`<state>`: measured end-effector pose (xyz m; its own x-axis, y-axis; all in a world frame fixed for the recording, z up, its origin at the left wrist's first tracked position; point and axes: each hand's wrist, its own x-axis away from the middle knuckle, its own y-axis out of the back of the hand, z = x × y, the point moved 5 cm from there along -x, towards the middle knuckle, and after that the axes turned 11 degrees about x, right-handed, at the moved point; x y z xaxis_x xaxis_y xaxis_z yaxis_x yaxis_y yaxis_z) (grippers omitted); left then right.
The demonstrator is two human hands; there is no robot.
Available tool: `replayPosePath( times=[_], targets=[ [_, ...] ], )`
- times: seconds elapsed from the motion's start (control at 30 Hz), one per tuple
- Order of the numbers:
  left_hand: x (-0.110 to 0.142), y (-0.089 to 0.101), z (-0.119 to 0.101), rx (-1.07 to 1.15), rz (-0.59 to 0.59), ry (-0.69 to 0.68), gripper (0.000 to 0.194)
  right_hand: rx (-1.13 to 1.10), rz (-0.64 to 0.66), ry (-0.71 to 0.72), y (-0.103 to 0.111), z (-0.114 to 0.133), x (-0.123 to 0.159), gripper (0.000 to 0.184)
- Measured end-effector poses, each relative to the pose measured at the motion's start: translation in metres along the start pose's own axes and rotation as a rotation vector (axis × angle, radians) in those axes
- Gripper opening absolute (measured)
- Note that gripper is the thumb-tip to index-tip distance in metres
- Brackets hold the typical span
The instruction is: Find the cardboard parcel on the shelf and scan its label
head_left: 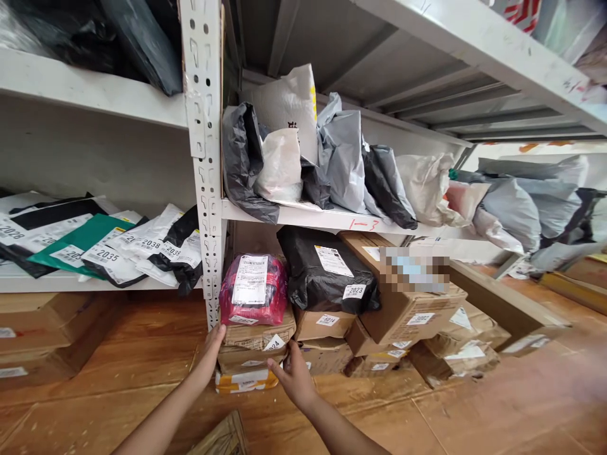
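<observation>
A cardboard box (237, 339) with a corner label ending in "024" sits in a stack on the floor under the shelf. My left hand (212, 347) lies against its left side, fingertips at the upper edge. At the right side, my right hand (294, 374) has its fingers at the box's edge and its thumb stretched across the front. On top of this box rests a pink plastic-wrapped parcel (275, 284) with a white label. Below are another carton (230, 364) and a yellow-and-white package (225, 383).
To the right, a black-wrapped parcel (308, 287) marked 2023 lies on cartons, beside a long cardboard box (403, 319). A white perforated post (202, 158) stands close on the left. Mailing bags (341, 158) line the shelf edge (308, 218) above. A carton (222, 437) lies nearest me.
</observation>
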<state>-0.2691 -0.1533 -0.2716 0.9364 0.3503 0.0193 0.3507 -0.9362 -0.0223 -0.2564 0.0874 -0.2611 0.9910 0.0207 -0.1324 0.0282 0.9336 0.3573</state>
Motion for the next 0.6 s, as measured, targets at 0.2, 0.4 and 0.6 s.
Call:
replayPosePath(
  times=[0.2,0.4,0.6],
  targets=[
    [0.022,0.037,-0.034,-0.01,-0.187,-0.033,0.069,0.085,-0.012,-0.016,0.068,0.01,0.016,0.047],
    [0.056,0.042,-0.087,-0.121,-0.175,-0.025,0.045,0.056,-0.167,-0.007,0.133,0.032,0.023,0.043],
    [0.075,-0.002,-0.129,-0.072,0.004,-0.08,0.049,-0.212,-0.287,-0.061,0.158,0.074,0.01,0.045]
  ],
)
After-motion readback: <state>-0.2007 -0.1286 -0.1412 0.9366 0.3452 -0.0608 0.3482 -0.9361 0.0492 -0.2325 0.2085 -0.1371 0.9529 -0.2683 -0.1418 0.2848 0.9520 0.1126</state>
